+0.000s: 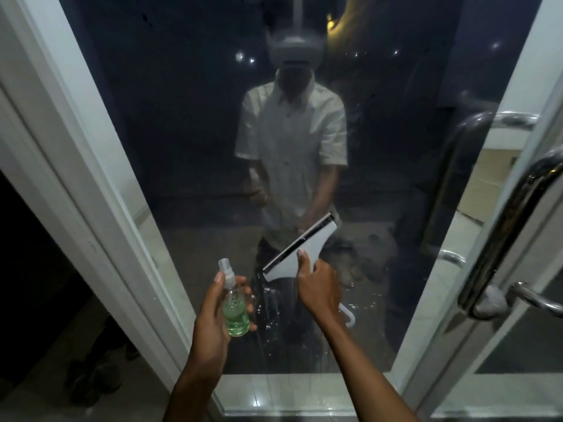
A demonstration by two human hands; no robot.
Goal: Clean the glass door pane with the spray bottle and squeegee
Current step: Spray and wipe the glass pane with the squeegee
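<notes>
The dark glass door pane fills the middle of the view in a white frame. My left hand grips a small clear spray bottle holding green liquid, nozzle upward, a little in front of the lower glass. My right hand grips the handle of a white squeegee, whose black rubber blade is tilted and lies against the pane. Wet streaks and droplets run down the glass just below the blade. The handle's hooked end shows under my right wrist.
A white door frame borders the pane on the left. Chrome pull handles stand on the adjoining door at right. The glass reflects a person in a white shirt. Dark shoes lie on the floor at lower left.
</notes>
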